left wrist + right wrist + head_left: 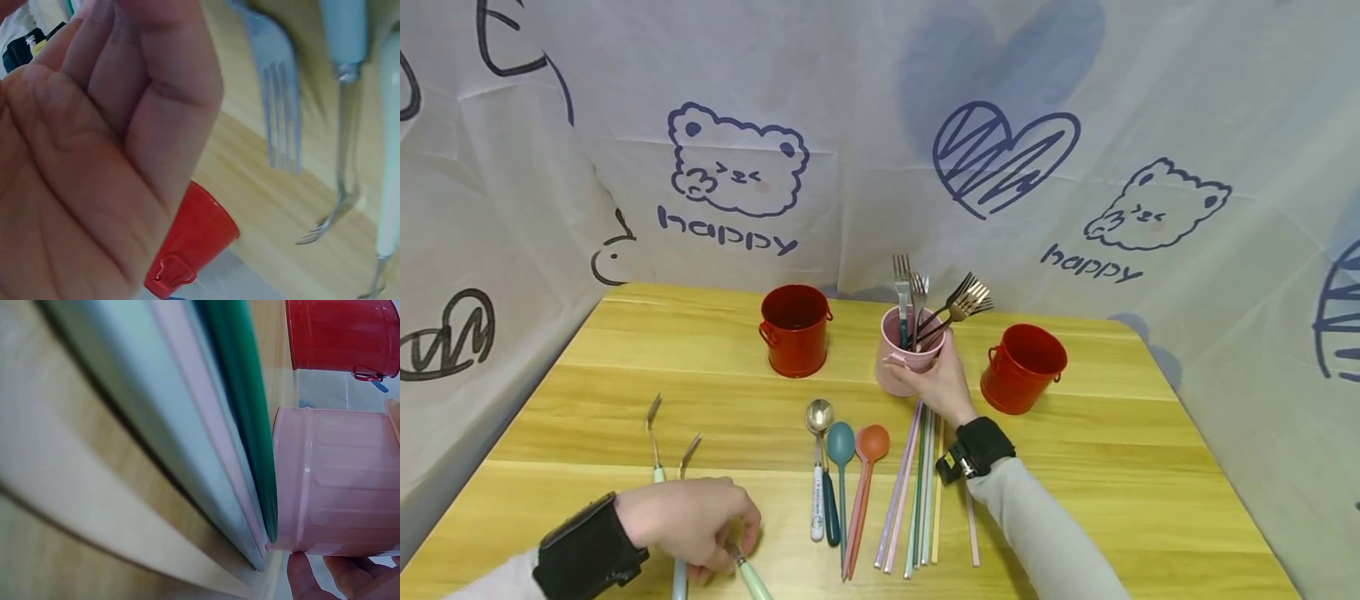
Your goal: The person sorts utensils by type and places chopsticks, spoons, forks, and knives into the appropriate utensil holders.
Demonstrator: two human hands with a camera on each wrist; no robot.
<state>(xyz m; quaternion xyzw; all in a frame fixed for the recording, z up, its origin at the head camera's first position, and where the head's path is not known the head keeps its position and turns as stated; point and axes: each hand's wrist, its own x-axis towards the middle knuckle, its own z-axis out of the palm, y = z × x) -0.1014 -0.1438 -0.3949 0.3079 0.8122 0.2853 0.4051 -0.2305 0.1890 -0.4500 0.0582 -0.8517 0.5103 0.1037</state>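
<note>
My right hand point(936, 383) grips a small pink bucket point(898, 379) from the near side, thumb and fingers on opposite sides of it. Several metal forks point(917, 287) stand in the bucket, tines up. In the right wrist view the pink bucket point(350, 481) appears side-on, with fingertips point(306, 578) against its wall. My left hand point(692, 521), low over the table at front left, pinches a fork point(751, 579) with a light green handle near its neck. The left wrist view shows this fork's tines point(281, 112) beside the curled fingers, close over the wood.
Two more forks point(655, 442) lie left of and beneath my left hand. Spoons point(841, 454) and several pastel chopsticks point(913, 500) are laid in the middle. Red buckets stand at back left point(796, 337) and right point(1022, 371), either side of the pink one. A drawn-on white cloth point(865, 167) hangs behind.
</note>
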